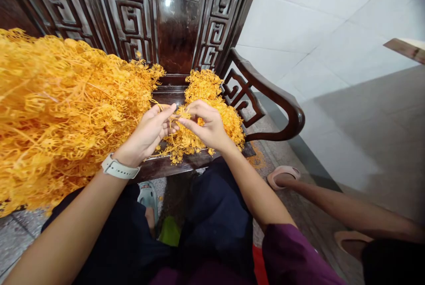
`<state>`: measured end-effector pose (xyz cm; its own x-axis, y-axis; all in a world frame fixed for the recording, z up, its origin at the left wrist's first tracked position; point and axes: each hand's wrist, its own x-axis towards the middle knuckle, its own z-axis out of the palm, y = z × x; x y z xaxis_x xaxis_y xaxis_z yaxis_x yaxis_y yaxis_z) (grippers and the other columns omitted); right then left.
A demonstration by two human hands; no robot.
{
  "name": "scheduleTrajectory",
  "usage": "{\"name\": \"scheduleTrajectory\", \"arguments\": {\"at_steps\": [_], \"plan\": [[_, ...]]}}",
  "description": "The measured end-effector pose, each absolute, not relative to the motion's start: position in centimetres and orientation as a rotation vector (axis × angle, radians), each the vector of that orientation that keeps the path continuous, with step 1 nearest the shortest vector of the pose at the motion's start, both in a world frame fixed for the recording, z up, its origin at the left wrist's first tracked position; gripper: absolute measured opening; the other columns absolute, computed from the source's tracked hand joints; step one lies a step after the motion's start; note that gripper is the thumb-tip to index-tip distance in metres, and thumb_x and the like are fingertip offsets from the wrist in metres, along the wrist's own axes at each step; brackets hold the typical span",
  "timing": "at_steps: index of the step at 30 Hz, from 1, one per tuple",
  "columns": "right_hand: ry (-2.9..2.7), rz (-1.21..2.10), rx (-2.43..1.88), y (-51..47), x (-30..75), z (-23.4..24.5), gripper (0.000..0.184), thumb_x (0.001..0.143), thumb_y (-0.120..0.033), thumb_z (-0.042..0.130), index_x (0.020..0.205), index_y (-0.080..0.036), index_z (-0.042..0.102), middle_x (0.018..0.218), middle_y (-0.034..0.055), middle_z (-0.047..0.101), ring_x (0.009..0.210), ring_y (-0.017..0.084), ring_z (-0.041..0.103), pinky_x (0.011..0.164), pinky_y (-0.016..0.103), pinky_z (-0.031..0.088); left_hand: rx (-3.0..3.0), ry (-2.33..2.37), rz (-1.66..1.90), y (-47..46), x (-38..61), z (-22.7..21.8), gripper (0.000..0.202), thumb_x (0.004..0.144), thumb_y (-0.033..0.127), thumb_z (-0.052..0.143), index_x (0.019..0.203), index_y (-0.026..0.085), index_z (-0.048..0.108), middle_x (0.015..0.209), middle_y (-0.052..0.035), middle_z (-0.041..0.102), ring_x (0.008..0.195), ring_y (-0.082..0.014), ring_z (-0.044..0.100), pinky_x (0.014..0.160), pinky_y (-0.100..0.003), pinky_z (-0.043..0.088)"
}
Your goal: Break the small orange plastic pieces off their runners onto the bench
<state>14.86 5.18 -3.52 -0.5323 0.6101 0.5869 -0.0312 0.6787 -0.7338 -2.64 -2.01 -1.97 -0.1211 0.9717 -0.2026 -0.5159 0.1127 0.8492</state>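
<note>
Just above the bench (169,98), we have a yellow sprig (183,112) between our two hands: our left hand (151,128), fingers half-curled, grips its stem, while our right hand (210,128), fingers barely parted, pinches its frilly tip.

Bright light; 1 glare spot on the panel (177,28); broad shadow low on the wall (299,24); pile (36,103) blurred at left; edges stretched.

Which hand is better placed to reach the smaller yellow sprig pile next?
Likely the right hand: it overlaps the smaller yellow sprig pile in view, on the carved armrest side. The left hand is nearer the larger heap. Both hands are at a yellow sprig, so neither looks free.
</note>
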Motion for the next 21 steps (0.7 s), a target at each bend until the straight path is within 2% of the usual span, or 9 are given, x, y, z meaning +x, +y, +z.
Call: {"name": "scheduleTrajectory", "arguments": {"at_steps": [2, 4, 8, 11, 14, 17, 21], "plan": [[-1.753, 1.078, -0.536, 5.4, 14.8, -3.4, 0.014, 0.093, -0.036, 0.082, 0.089, -0.027, 0.073, 0.09, 0.0004, 0.067, 0.076, 0.015, 0.059, 0.071, 0.033, 0.05, 0.635, 0.991, 1.404, -2.0, -2.6, -1.8, 0.03, 0.093, 0.03, 0.085, 0.095, 0.017, 0.057, 0.083, 0.0002, 0.063, 0.055, -0.0042, 0.053, 0.048, -0.015, 0.04], [-1.541, 1.205, -0.621, 5.6, 14.9, -3.2, 0.02, 0.086, -0.036, 0.087, 0.082, -0.026, 0.07, 0.077, -0.0021, 0.063, 0.066, 0.013, 0.053, 0.063, 0.031, 0.045, 0.667, 0.968, 1.393, -2.0, -2.7, -1.4, 0.03, 0.094, 0.034, 0.083, 0.097, 0.016, 0.059, 0.082, -0.0003, 0.062, 0.05, -0.0023, 0.043, 0.044, -0.016, 0.03], [-1.304, 1.364, -0.742, 6.2, 15.3, -3.0, 0.033, 0.073, -0.04, 0.093, 0.075, -0.025, 0.064, 0.067, -0.004, 0.058, 0.057, 0.01, 0.045, 0.054, 0.028, 0.036, 0.756, 0.98, 1.327, -2.0, -2.6, -0.5, 0.026, 0.099, 0.036, 0.074, 0.105, 0.015, 0.06, 0.081, -0.0055, 0.068, 0.048, -0.0031, 0.039, 0.046, -0.018, 0.024], [-1.194, 1.511, -0.762, 6.7, 15.5, -3.2, 0.034, 0.077, -0.039, 0.09, 0.076, -0.023, 0.061, 0.071, -0.003, 0.059, 0.057, 0.009, 0.045, 0.053, 0.027, 0.038, 0.872, 1.039, 1.27, -1.9, -1.8, -0.2, 0.022, 0.095, 0.025, 0.075, 0.108, 0.018, 0.058, 0.079, -0.0052, 0.071, 0.047, -0.0037, 0.036, 0.048, -0.019, 0.021], [-1.099, 1.613, -0.757, 7.3, 15.7, -3.6, 0.032, 0.081, -0.036, 0.085, 0.077, -0.022, 0.057, 0.072, -0.0028, 0.056, 0.056, 0.007, 0.042, 0.053, 0.025, 0.038, 0.976, 1.064, 1.247, -1.5, -0.9, -0.4, 0.024, 0.091, 0.017, 0.075, 0.108, 0.018, 0.058, 0.073, -0.0027, 0.07, 0.046, -0.0049, 0.034, 0.048, -0.021, 0.02], [-1.06, 1.642, -0.765, 7.7, 15.9, -3.8, 0.035, 0.082, -0.04, 0.083, 0.078, -0.023, 0.052, 0.073, -0.0029, 0.054, 0.055, 0.008, 0.039, 0.052, 0.025, 0.038, 1.052, 1.099, 1.237, -0.8, -0.3, -0.6, 0.016, 0.093, 0.017, 0.07, 0.105, 0.017, 0.06, 0.069, -0.0023, 0.068, 0.047, -0.0073, 0.037, 0.049, -0.022, 0.023], [-1.049, 1.584, -0.798, 7.6, 15.8, -3.8, 0.04, 0.079, -0.043, 0.083, 0.077, -0.024, 0.049, 0.071, -0.0028, 0.053, 0.056, 0.01, 0.036, 0.052, 0.026, 0.039, 1.339, 1.17, 1.219, -0.2, 0.1, -0.9, 0.012, 0.094, 0.016, 0.068, 0.106, 0.017, 0.067, 0.069, -0.0013, 0.067, 0.058, -0.0135, 0.052, 0.057, -0.025, 0.034]]}}
